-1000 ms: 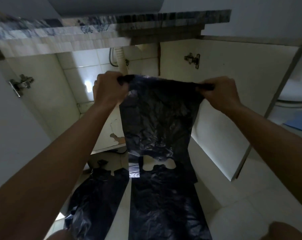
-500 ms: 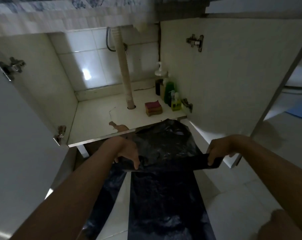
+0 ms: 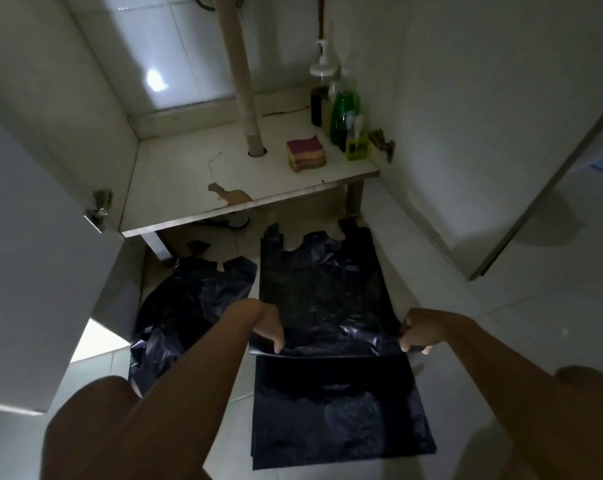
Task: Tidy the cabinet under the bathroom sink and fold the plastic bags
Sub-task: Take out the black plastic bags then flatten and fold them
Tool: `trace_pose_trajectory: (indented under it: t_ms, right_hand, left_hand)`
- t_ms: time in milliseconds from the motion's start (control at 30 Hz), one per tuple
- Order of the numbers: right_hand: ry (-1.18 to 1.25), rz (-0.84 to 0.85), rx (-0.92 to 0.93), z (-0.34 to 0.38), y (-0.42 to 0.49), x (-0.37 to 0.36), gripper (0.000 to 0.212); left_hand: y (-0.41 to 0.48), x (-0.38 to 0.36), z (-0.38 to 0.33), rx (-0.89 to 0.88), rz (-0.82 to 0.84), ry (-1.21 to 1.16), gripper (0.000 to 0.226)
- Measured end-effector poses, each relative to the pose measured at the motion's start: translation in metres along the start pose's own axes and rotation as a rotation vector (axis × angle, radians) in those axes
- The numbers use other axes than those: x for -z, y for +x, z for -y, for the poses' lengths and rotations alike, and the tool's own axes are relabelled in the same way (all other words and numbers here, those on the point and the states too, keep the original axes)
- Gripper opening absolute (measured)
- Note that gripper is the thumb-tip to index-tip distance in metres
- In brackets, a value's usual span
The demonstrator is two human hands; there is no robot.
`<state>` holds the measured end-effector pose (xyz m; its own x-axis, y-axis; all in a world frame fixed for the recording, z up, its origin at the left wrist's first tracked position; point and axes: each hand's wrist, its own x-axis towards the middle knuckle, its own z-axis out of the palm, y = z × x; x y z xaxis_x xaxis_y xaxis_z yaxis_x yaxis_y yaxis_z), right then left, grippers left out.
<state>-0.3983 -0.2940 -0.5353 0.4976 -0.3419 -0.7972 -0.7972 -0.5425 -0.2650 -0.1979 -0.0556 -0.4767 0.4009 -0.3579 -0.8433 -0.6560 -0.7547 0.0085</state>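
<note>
Bag: the black bag (image 3: 322,292) lies flat on the floor (image 3: 473,306), by the cabinet (image 3: 189,174).
Left hand (image 3: 267,327): fingers pinch its near left corner.
Right hand (image 3: 412,332): fingers pinch its near right corner.
Feel: probably light, floppy, slippery.
Hold: best by the corners.

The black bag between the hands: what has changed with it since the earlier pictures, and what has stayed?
The left hand and right hand lowered the black bag from in front of the cabinet and laid it over the flat bag on the floor, handles toward the cabinet. Both still pinch its near edge. The crumpled bag, sponge and bottles stayed put.
</note>
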Motion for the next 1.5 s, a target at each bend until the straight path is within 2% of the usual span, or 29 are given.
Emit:
trace_pose_trajectory:
  t_ms: [67,167,300,433,533,633,733,800,833,867,900,967,1033,1133,1233,1300,1367,1500]
  right_hand:
    - [-0.02,0.022,-0.019,-0.003,0.007,-0.014,0.034]
    - [-0.03,0.017,-0.032,-0.006,0.01,-0.03,0.036]
    - [-0.04,0.019,-0.043,-0.013,0.014,-0.044,0.031]
    - [-0.072,0.044,-0.054,-0.018,0.018,-0.054,0.023]
    - [-0.095,0.072,-0.079,-0.019,0.019,-0.062,0.03]
    - [-0.173,0.177,-0.149,-0.018,0.021,-0.068,0.036]
    - [-0.243,0.353,-0.205,-0.012,0.022,-0.074,0.075]
    - [-0.284,0.464,-0.188,-0.002,0.019,-0.072,0.074]
    - [-0.266,0.468,-0.185,-0.001,0.022,-0.07,0.074]
    - [-0.249,0.429,-0.182,0.002,0.025,-0.066,0.072]
    - [-0.238,0.337,-0.14,0.005,0.024,-0.063,0.061]
    - [-0.227,0.094,0.007,0.011,0.028,-0.057,0.042]
    - [-0.203,-0.096,0.148,0.019,0.03,-0.056,0.045]
    - [-0.187,-0.252,0.26,0.028,0.044,-0.072,0.063]
    - [-0.322,-0.289,0.175,0.021,0.068,-0.106,0.073]
    - [-0.351,-0.291,0.133,0.01,0.077,-0.128,0.075]
    - [-0.405,-0.395,0.132,0.003,0.084,-0.146,0.073]
    - [-0.42,-0.711,0.168,0.015,0.095,-0.146,0.06]
  left_hand:
    - [0.009,-0.011,0.001,0.007,0.01,-0.011,0.057]
    - [0.018,-0.025,0.003,0.012,0.021,-0.006,0.057]
    - [0.031,-0.042,0.006,0.001,0.024,-0.017,0.044]
    - [0.044,-0.061,0.007,-0.006,0.031,-0.014,0.049]
    - [0.055,-0.076,0.009,-0.017,0.05,-0.007,0.051]
    - [0.066,-0.086,0.013,-0.017,0.094,-0.005,0.068]
    - [0.059,-0.09,0.007,-0.006,0.237,-0.008,0.071]
    - [0.054,-0.087,0.003,-0.011,0.312,-0.06,0.068]
    - [0.051,-0.083,0.0,-0.016,0.332,-0.092,0.067]
    - [0.051,-0.077,-0.001,-0.032,0.312,-0.131,0.066]
    - [0.053,-0.072,-0.002,-0.055,0.256,-0.166,0.062]
    - [0.059,-0.063,-0.004,-0.115,0.061,-0.181,0.052]
    - [0.075,-0.058,-0.005,-0.138,-0.153,-0.135,0.053]
    - [0.106,-0.068,-0.007,-0.15,-0.343,-0.185,0.074]
    - [0.134,-0.099,-0.007,-0.09,-0.385,-0.17,0.089]
    - [0.148,-0.126,-0.005,-0.03,-0.386,-0.099,0.088]
    - [0.16,-0.148,-0.002,-0.02,-0.473,-0.064,0.08]
    - [0.168,-0.149,-0.002,-0.036,-0.746,-0.116,0.072]
